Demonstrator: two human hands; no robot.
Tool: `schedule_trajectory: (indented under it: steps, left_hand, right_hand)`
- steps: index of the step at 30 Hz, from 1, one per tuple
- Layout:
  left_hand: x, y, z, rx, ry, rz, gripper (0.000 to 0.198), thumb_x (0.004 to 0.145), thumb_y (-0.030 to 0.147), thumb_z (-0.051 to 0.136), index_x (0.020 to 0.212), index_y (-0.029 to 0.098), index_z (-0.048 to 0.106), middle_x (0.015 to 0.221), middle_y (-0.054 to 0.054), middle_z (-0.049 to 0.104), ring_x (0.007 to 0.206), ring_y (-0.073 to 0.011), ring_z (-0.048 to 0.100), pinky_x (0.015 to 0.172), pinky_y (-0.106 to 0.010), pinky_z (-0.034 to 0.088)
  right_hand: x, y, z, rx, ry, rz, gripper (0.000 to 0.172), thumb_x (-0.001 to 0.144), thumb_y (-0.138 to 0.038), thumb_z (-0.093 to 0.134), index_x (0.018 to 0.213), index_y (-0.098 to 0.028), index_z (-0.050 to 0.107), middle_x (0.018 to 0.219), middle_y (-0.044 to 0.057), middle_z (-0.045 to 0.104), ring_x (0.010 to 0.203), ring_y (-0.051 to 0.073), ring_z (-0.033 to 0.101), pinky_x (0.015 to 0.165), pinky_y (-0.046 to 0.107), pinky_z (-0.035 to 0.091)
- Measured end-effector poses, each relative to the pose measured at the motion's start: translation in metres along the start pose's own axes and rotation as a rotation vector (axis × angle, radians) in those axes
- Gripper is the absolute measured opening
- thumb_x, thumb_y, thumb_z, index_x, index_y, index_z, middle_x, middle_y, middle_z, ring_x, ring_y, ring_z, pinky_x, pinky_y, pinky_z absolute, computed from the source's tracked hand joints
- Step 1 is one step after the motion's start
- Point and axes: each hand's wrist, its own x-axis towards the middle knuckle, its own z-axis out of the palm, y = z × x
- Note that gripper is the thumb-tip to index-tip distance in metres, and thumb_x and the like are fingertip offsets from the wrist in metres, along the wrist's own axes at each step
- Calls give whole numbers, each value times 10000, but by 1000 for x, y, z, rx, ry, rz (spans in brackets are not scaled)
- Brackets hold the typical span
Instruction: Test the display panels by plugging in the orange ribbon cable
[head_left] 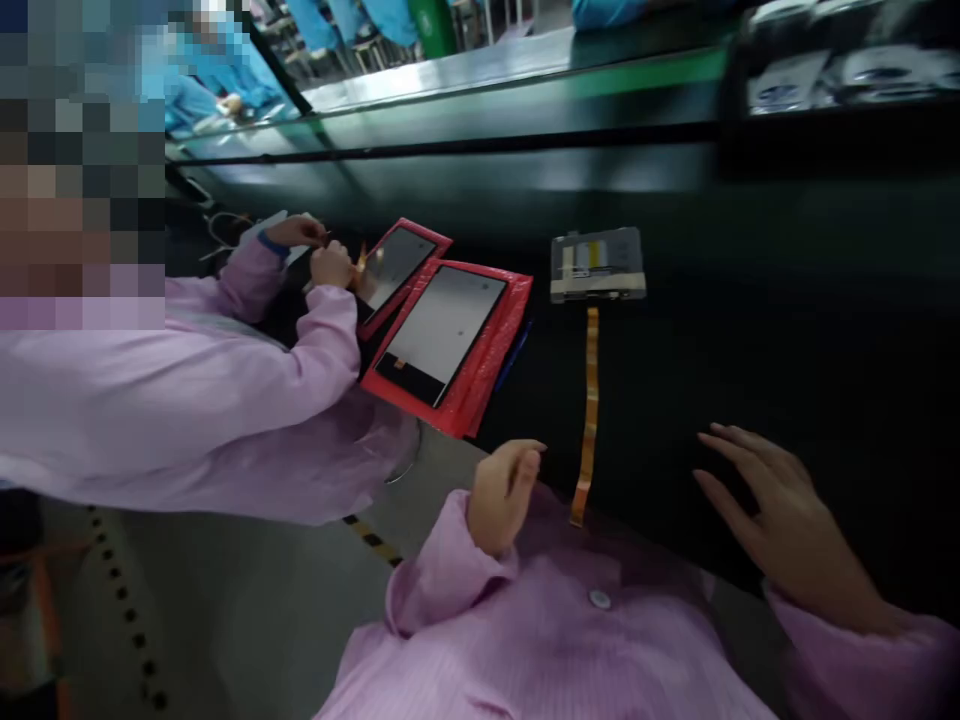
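Observation:
My left hand (504,497) is at the near table edge, loosely curled with a gap between thumb and fingers, and nothing shows in it. Over the dark tabletop on the right, my right hand (787,520) has its fingers spread and holds nothing. Between the two hands lies a long, shiny amber strip (591,400), like a flat ribbon cable, running from the near edge up to a clear plastic case (598,262). Pale and yellow parts show in that case. A flat screen panel (444,325) rests on red bubble wrap (491,350) beyond my left hand.
At my left, a co-worker in a pink smock (195,400) handles something small near a second panel (394,265). A blue pen-like object (514,355) lies beside the bubble wrap. Along the far side runs a green conveyor belt (480,190); a dark tray (840,130) stands at back right.

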Motion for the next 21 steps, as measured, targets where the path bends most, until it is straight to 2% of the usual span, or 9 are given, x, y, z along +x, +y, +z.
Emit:
schedule_trajectory:
  steps: [4,6,9,15,18,21]
  left_hand:
    - [9,-40,-54,21,499,-221,407,885,547,453,800,180,608,604,13,559,542,-112,512,528,-225,375]
    - [16,-56,-73,1,628,-306,425,840,583,497,726,182,578,546,24,532,483,-101,468,480,-217,327]
    - [27,-70,-82,-66,609,-352,479,786,631,537,641,175,559,479,31,507,404,-82,404,426,-211,275]
    - [41,-73,-76,-320,595,-395,481,606,606,713,641,149,567,440,57,478,370,-52,362,385,-184,220]
    - [37,-74,-72,-452,666,-401,446,556,533,755,636,153,535,465,78,462,389,-37,367,403,-169,247]
    - [26,-76,-66,-578,779,-405,400,554,468,742,670,168,504,535,82,478,451,-49,434,458,-173,346]
  right_hand:
    - [10,-3,18,-32,-2,0,320,913,-399,409,1205,-297,490,1326,136,510,1275,336,450,1018,527,415]
    - [11,0,20,-33,3,-4,325,918,-445,380,1175,-295,511,1301,130,531,1255,332,470,1005,527,425]
    - [10,5,22,-36,47,-44,431,928,-526,300,1142,-245,548,1277,125,549,1218,341,493,985,557,428]
    - [8,11,28,-43,91,-78,541,941,-563,261,1134,-172,581,1261,121,555,1206,335,497,992,554,420]
    - [6,14,30,-51,80,-78,542,940,-563,259,1150,-175,574,1267,117,552,1215,333,490,991,551,423]
    - [4,19,33,-63,87,-92,525,937,-561,262,1171,-196,558,1288,102,543,1222,325,489,987,545,429]
